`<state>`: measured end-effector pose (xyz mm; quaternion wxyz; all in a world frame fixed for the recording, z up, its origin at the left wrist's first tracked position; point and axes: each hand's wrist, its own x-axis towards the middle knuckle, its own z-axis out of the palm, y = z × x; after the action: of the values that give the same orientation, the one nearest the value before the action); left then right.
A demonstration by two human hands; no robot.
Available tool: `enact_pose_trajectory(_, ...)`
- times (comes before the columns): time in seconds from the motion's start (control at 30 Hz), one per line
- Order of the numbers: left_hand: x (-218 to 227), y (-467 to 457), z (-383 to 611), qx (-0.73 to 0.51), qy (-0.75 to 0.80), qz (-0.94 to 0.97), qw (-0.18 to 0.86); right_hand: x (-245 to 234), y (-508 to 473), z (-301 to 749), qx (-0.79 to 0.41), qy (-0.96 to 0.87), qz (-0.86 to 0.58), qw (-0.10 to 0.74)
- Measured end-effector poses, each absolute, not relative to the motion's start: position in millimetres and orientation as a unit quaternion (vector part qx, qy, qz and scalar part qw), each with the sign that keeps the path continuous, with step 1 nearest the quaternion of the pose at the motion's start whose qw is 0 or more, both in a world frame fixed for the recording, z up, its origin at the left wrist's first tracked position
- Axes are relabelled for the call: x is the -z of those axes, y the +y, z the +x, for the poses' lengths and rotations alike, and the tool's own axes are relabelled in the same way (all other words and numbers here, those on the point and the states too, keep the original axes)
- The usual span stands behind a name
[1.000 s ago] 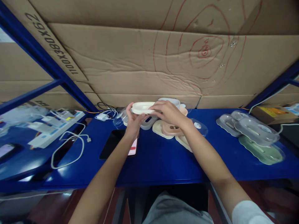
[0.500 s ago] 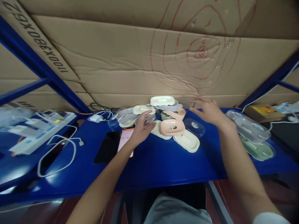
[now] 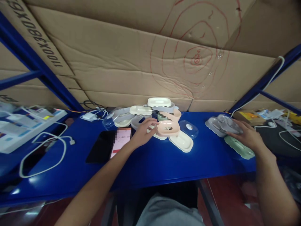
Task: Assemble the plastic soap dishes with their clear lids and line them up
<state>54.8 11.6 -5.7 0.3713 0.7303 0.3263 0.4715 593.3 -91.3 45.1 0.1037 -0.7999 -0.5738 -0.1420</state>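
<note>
My left hand (image 3: 146,132) lies over the pile in the middle, fingers loosely apart and curved, their tips by the left edge of a peach oval soap dish (image 3: 173,128). Cream, grey, peach and green dish parts are heaped around it, with a cream tray (image 3: 182,142) in front. On the right, my right hand (image 3: 249,134) grips the edge of a clear plastic lid (image 3: 227,124) between thumb and fingers. That lid overlaps a grey dish (image 3: 213,126), while a green dish (image 3: 240,147) sits just below the hand.
Left of the pile lie a phone (image 3: 121,142) with a lit screen and a black flat object (image 3: 100,147). A white power strip (image 3: 30,128) and cables (image 3: 63,157) occupy the far left. Cardboard (image 3: 117,62) walls the back; a small box (image 3: 250,117) stands at right.
My right hand has moved from beside the central pile to the right and taken hold of the clear lid. Grey dish and lid have shifted left off the green dish. My left hand stays by the pile.
</note>
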Motion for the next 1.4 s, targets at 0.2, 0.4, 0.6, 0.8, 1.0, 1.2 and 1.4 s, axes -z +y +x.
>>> enact_pose_trajectory(0.2, -7.7, -4.6, 60.0, -0.437, 0.247, 0.719, 0.480, -70.0, -77.4, 473.9, 0.052, -0.738, -0.616, 0.272)
enact_pose_trajectory(0.4, -15.4, -9.8, 54.8, -0.475, 0.173, 0.581, 0.638, -90.7, -41.7, 306.1, -0.035, -0.880, -0.413, 0.231)
enact_pose_trajectory(0.6, -11.5, 12.1, 32.5, -0.557, 0.245, 0.514, 0.604, -109.6, 12.3, 258.9, -0.092, -0.885, -0.355, 0.287)
enact_pose_trajectory(0.8, -4.1, 31.7, 20.5, -0.581, 0.274, 0.492, 0.588, -114.0, 78.7, 275.3, -0.035, -0.859, -0.458, 0.226)
enact_pose_trajectory(1.0, 0.6, 31.4, 21.4, -0.573, 0.280, 0.497, 0.588, -108.2, 73.3, 272.4, -0.086, -0.859, -0.410, 0.295)
enact_pose_trajectory(1.2, -0.5, 26.6, 26.3, -0.588, 0.275, 0.488, 0.584, -115.8, 32.3, 245.1, -0.202, -0.914, -0.252, 0.245)
enact_pose_trajectory(1.4, -10.3, 19.3, 31.3, -0.600, 0.272, 0.526, 0.538, -112.4, 35.7, 239.3, -0.199, -0.861, -0.282, 0.373)
